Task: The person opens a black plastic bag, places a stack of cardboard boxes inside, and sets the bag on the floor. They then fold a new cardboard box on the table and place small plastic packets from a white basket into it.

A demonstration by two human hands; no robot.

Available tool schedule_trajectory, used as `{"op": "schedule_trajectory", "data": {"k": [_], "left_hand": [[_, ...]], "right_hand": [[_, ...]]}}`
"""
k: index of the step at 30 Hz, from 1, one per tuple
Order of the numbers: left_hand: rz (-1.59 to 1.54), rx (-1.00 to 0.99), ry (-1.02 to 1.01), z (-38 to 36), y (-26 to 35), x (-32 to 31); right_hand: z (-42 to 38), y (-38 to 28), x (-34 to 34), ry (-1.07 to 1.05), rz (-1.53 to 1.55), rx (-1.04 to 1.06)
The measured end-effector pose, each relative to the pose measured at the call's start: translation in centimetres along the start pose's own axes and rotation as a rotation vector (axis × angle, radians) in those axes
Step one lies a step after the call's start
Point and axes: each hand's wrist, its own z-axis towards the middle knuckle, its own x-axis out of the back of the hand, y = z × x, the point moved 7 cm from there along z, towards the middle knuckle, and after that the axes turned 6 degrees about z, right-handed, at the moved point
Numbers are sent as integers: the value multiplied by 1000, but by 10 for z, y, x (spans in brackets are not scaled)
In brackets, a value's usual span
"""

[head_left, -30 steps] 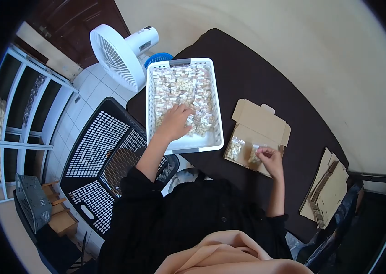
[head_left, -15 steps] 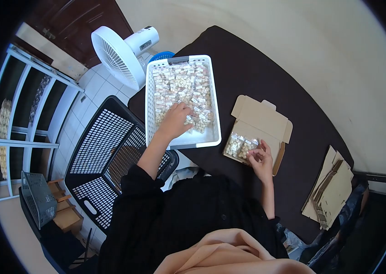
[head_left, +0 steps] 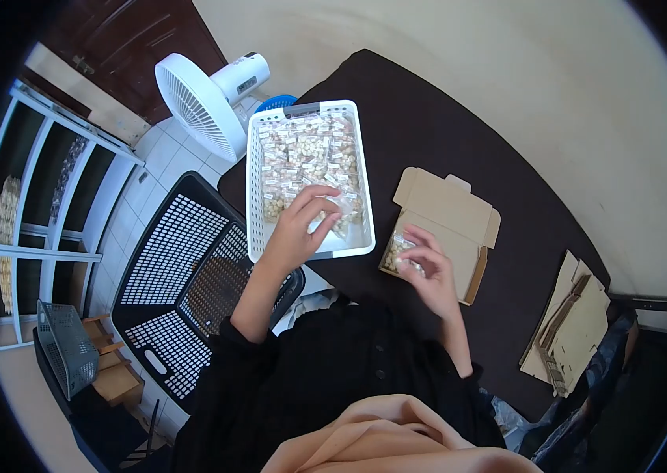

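Observation:
My left hand (head_left: 299,230) is over the near end of a white basket (head_left: 251,197), its fingers and thumb pinching a small clear bag (head_left: 343,206) of pale pieces. Many similar labelled bags (head_left: 306,150) fill the basket beyond it. To the right, my right hand (head_left: 430,276) reaches into an open cardboard box (head_left: 448,206), fingers curled on a small clear bag (head_left: 413,266). Another bag of pale pieces (head_left: 398,251) lies at the box's left side, partly covered by my fingers.
Basket and box stand on a dark cloth-covered table (head_left: 396,110). Folded cardboard pieces (head_left: 566,331) lie at its right end. A white fan (head_left: 201,106) stands beyond the basket, a black perforated chair (head_left: 168,252) to the left. A wall borders the table's far side.
My left hand has lifted from the bags, now with one in its fingers. My right hand has shifted left across the box, over the bags there.

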Motion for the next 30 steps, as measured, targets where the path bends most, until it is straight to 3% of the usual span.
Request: {"op": "schedule_trajectory", "data": {"k": [2,6,8,10,13,15,20,30], "left_hand": [[-18,-37,25,3,17,-4],[-240,30,139,3,32,-15],[-377,195,169,0,32,-17],[-336,178,136,0,34,-19],[-583,282,60,1,34,-24],[-653,402,-126,1,25,-34],[-647,383,-168,7,32,-19],[-806,446,-365,12,51,-10]], "right_hand": [[7,-10,-33,-212,-16,79],[14,-10,-57,-268,219,-5],[15,-9,-56,-271,273,-27],[13,-9,-49,-285,266,-56],[6,-13,-42,-371,246,-122],[1,-16,-42,-432,267,-163],[-9,-16,-36,-538,365,-268],[-5,-22,-19,-569,447,-192]]}}
